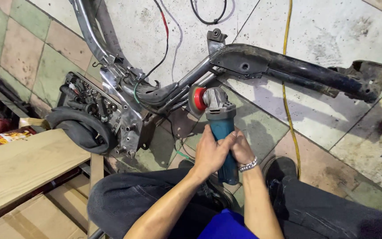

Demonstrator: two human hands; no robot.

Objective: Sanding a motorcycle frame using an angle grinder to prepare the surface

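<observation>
Angle grinder [219, 132], hand-held power tool: blue-green cylindrical body, grey metal gear head, red flange and a round, worn grey disc at its 11 o'clock end. Position: centre of view, body running from 6 o'clock up to 12 o'clock, disc edge set against the lower tubes of a bare motorcycle frame [244, 64], just where the tubes meet below the main spine. Left hand [211, 152]: fingers closed fully round the body of the grinder from the 9 o'clock side, thumb lying along the top. Right hand [242, 150]: closed round the same body from the 3 o'clock side, partly under the left hand's fingers; a silver metal wrist bracelet [248, 165] sits on that wrist. Frame: black and bare-metal tubing, scuffed and rusted, rear arm reaching to 3 o'clock, front tubes rising to 11 o'clock. Engine block [96, 110]: at 9 o'clock of the grinder, exposed metal with bolts and springs, a black rubber inner tube [82, 126] draped over its lower part. Yellow cable [286, 93]: runs across the tiled floor [332, 31] from 12 o'clock to 5 o'clock, passing under the frame. Cardboard sheets [18, 163]: at 8 o'clock. Person's knees in dark trousers [124, 194]: at 6 o'clock, either side of the tool.
</observation>
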